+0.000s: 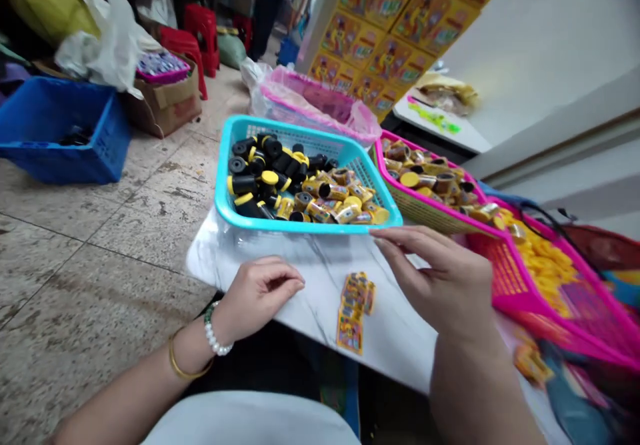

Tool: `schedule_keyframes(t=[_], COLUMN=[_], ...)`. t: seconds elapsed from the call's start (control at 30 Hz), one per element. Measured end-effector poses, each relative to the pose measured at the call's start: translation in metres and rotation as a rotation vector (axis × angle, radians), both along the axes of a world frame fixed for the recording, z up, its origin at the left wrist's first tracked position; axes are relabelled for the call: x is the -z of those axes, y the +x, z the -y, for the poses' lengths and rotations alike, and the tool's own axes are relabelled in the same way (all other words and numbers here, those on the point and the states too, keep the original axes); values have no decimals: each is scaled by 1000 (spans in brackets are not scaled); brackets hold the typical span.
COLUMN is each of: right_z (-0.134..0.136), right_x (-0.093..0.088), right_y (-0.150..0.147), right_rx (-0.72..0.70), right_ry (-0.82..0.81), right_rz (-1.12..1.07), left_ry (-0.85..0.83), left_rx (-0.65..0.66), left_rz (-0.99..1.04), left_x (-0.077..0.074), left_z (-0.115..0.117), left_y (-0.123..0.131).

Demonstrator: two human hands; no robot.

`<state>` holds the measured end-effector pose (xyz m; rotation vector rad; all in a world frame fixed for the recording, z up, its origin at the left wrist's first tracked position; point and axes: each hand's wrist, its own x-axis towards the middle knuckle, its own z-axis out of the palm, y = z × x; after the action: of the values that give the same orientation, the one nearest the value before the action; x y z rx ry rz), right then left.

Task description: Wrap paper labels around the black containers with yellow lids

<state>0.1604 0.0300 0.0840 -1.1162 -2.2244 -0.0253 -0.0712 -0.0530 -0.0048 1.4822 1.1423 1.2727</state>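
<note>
My left hand (261,293) rests by the front edge of the white table with its fingers curled in and the thumb against them; whatever is inside the curl is hidden. My right hand (434,268) hovers over the table with fingers stretched out, tips beside the near rim of a turquoise basket (300,225). Nothing shows in that hand. Black cylinders with yellow caps (243,185) lie in the basket's left part, and cylinders wrapped in printed yellow labels (327,208) in its right part. Between my hands, a small overlapping pile of printed yellow labels (353,311) lies flat.
Right of the turquoise basket, a pink basket (430,211) holds labelled cylinders. A nearer pink basket (505,271) holds yellow parts (545,258). Printed yellow boxes (385,38) are stacked behind. On the floor at left stand a blue crate (107,145) and a cardboard box (165,108).
</note>
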Motion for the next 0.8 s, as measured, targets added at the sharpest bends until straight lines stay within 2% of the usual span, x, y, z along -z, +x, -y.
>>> schedule_keyframes(t=[0.07, 0.13, 0.2, 0.23, 0.33, 0.43, 0.57, 0.7, 0.8], right_z=[20, 35, 47, 51, 57, 57, 58, 67, 78], right_x=[8, 22, 37, 43, 58, 67, 76, 74, 69], right_y=[10, 26, 41, 48, 61, 66, 64, 61, 60], right_rx=[30, 90, 121, 131, 146, 180, 260, 299, 188], right_ry=[-125, -225, -287, -301, -304, -286, -237, -180, -210], right_rz=[37, 73, 71, 47, -40, -93, -103, -99, -112], left_ry=[138, 286, 459, 553, 670, 472, 143, 37, 4], left_rx=[-43, -191, -403, -470, -480, -440, -427, -450, -428], left_rz=[-101, -222, -411, -531, -881, -1124, -1374, -1458, -1474], left_x=[-3, -14, -34, -46, -81, -99, -96, -97, -102], left_z=[3, 3, -5, -11, -33, -52, -65, -70, -74], left_y=[-2, -12, -29, -40, -69, -84, -80, -65, -58])
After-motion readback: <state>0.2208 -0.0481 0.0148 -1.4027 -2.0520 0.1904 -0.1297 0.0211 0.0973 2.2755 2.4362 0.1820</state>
